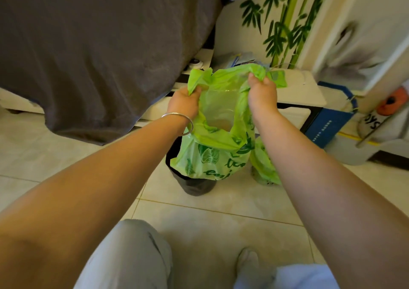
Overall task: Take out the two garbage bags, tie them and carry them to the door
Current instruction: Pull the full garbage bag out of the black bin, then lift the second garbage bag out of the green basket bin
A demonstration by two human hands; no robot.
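A bright green garbage bag [212,156] with dark green leaf print hangs lifted partly above a dark grey bin [194,185] on the floor. My left hand [183,105] grips the bag's left handle. My right hand [262,94] grips its right handle, and the mouth is held wide apart between them. A second green bag [262,164] sits in a smaller bin to the right, partly hidden behind my right forearm.
A dark grey blanket [99,52] hangs off the bed at the left. A low white table [298,91] stands behind the bins, with a blue box [329,120] to its right. The floor [221,218] is pale tile; my legs show at the bottom.
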